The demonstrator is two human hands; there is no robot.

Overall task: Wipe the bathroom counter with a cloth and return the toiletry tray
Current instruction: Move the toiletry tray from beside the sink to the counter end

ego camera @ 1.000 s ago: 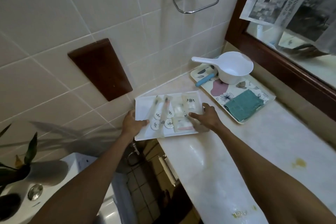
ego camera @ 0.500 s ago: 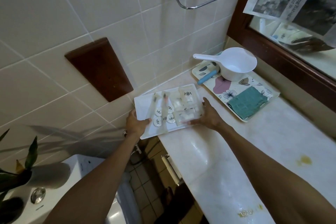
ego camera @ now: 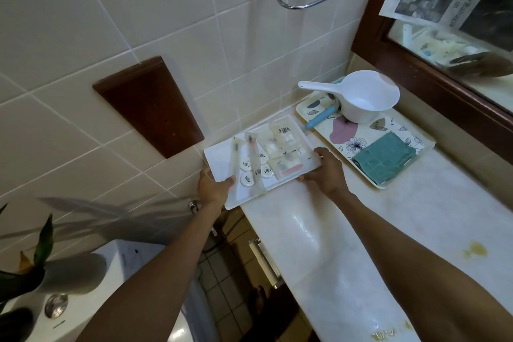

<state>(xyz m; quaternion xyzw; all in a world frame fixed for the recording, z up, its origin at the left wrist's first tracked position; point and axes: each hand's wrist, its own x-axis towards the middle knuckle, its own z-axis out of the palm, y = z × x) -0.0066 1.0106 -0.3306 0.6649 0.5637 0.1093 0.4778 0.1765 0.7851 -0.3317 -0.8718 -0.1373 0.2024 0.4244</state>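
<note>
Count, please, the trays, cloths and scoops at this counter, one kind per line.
Trays: 2, the white tray and the flowered tray
Cloths: 1, the teal cloth
Scoops: 1, the white scoop
Total: 4

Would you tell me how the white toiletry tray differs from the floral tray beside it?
The toiletry tray is plain white; the floral tray is printed with leaves and flowers. The left hand and right hand grip the toiletry tray; the floral tray lies untouched on the counter. The toiletry tray carries packets; the floral tray a scoop and cloth. Both are rectangular.
</note>
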